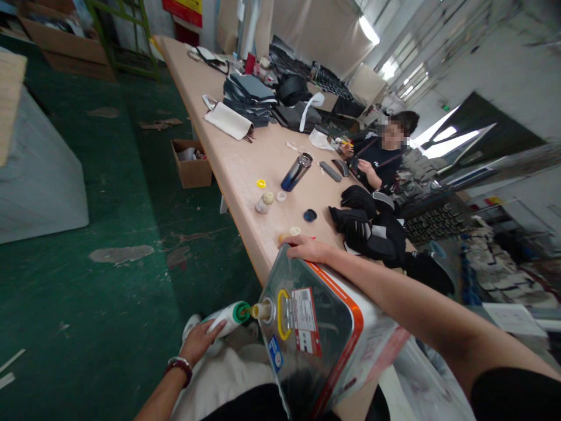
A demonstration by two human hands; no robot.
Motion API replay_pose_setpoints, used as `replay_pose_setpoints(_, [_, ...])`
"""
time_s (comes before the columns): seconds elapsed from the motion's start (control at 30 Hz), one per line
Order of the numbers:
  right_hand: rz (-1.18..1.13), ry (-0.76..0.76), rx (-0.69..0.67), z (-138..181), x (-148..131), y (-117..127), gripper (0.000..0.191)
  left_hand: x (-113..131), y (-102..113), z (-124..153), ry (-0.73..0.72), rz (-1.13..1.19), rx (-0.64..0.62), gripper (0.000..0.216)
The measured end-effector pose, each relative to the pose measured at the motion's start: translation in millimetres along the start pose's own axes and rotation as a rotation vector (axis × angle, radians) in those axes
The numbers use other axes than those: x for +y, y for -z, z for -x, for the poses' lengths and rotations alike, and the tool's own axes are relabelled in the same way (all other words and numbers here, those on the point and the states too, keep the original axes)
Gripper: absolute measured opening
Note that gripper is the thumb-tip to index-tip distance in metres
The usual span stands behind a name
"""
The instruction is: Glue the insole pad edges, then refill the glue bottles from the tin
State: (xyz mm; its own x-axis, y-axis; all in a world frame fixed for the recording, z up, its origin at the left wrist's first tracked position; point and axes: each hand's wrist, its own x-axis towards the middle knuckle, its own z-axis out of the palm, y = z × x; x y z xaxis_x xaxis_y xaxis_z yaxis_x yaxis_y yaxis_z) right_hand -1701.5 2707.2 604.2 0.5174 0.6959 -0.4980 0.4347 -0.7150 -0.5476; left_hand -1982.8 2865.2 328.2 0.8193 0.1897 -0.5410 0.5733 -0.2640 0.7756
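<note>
My left hand (199, 344) is wrapped around a white plastic bottle (225, 320) with a green rim, its mouth turned to the can. A large square metal can (331, 318) lies tipped beside the table, my right hand (304, 248) gripping its upper edge. From the can's spout (263, 310), yellowish-brown liquid runs into the bottle's mouth. A yellow carrying handle (283, 316) and printed labels show on the can's top. The can's far side and the lower part of the bottle are partly hidden.
On the long table (245, 193) stand a small jar (265, 202), a steel-and-blue flask (297, 172) and a dark lid (310, 215). Black padded pieces (372, 228) lie at the right. Across the table sits a person (379, 155) holding small work. A cardboard box (191, 166) is on the floor.
</note>
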Motion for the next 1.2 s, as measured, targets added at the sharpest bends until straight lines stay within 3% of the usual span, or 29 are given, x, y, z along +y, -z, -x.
replay_pose_setpoints(1.2, [0.012, 0.0, -0.027, -1, -3, 1, 0.036, -8, -3, -8, -0.018, 0.039, -0.011, 0.063])
